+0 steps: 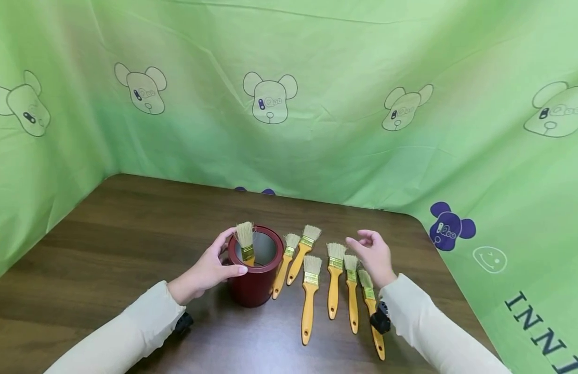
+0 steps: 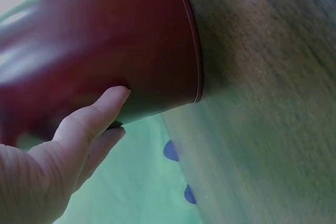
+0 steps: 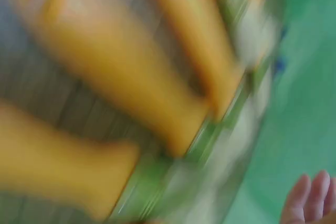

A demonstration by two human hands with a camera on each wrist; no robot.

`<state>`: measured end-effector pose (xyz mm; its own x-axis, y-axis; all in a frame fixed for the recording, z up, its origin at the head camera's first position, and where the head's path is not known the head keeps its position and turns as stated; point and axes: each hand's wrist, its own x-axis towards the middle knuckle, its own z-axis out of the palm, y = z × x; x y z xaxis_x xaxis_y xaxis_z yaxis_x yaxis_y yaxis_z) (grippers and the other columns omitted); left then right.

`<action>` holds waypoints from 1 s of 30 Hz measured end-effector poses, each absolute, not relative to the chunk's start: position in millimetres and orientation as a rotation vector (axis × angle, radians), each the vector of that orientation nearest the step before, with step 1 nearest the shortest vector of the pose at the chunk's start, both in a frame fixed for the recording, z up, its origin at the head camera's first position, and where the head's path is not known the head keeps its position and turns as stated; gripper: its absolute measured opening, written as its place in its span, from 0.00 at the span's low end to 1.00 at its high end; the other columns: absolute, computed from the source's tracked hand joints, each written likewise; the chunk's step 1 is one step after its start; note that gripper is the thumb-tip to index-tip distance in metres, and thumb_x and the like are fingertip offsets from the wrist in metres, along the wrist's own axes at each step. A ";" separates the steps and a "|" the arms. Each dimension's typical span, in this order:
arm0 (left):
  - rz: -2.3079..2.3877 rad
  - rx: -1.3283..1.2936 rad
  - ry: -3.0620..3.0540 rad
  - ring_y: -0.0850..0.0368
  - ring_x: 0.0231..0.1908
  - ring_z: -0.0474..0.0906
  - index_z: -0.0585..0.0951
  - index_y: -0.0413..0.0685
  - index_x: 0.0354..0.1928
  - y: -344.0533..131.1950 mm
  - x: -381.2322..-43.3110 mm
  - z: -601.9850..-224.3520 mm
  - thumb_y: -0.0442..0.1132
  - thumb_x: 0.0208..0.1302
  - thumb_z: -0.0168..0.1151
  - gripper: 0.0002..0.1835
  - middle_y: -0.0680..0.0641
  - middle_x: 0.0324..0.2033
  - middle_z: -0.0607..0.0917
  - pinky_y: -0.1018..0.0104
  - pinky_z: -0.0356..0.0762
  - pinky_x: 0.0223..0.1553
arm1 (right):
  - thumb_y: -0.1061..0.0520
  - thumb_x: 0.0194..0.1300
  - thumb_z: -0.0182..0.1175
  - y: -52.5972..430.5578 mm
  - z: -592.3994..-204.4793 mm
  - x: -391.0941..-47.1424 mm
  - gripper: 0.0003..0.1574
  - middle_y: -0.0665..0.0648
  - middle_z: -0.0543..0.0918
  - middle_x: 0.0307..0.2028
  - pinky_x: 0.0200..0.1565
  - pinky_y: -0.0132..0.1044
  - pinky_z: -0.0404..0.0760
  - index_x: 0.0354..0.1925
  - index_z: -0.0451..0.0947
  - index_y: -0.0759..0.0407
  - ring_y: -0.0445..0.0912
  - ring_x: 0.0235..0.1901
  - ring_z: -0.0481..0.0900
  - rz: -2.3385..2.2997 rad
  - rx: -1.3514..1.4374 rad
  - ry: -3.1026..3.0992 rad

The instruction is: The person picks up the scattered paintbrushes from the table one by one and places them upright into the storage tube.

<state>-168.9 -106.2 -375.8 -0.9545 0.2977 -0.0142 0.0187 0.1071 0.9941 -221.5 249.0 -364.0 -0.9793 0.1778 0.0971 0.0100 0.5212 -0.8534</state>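
Observation:
A dark red round can [image 1: 253, 286] stands upright on the table, its top open. My left hand [image 1: 207, 270] holds it from the left, thumb across the front and fingers at the far side. In the left wrist view, the thumb and a finger [image 2: 100, 148] lie against the can's smooth wall. One paintbrush [image 1: 245, 240] leans inside the can, bristles up. Over the right end of a row of paintbrushes hovers my right hand [image 1: 374, 258], fingers loosely bent with nothing in them. Nearest below it lies the rightmost paintbrush [image 1: 372, 311].
Several more paintbrushes with orange handles lie on the table, bristles pointing away, including a middle one [image 1: 307, 311] and two beside the can, one of them a slanted brush [image 1: 298, 262]. A green printed cloth [image 1: 317, 156] hangs around the brown wooden table [image 1: 130, 234].

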 end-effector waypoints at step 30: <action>1.988 0.284 2.108 0.31 0.58 0.65 0.51 0.47 0.73 -105.8 -170.7 -372.9 0.32 0.55 0.69 0.48 0.30 0.60 0.63 0.48 0.76 0.47 | 0.50 0.61 0.61 351.9 -404.0 -232.9 0.39 0.78 0.71 0.55 0.37 0.43 0.79 0.58 0.67 0.79 0.60 0.44 0.76 1.153 -0.436 -3.015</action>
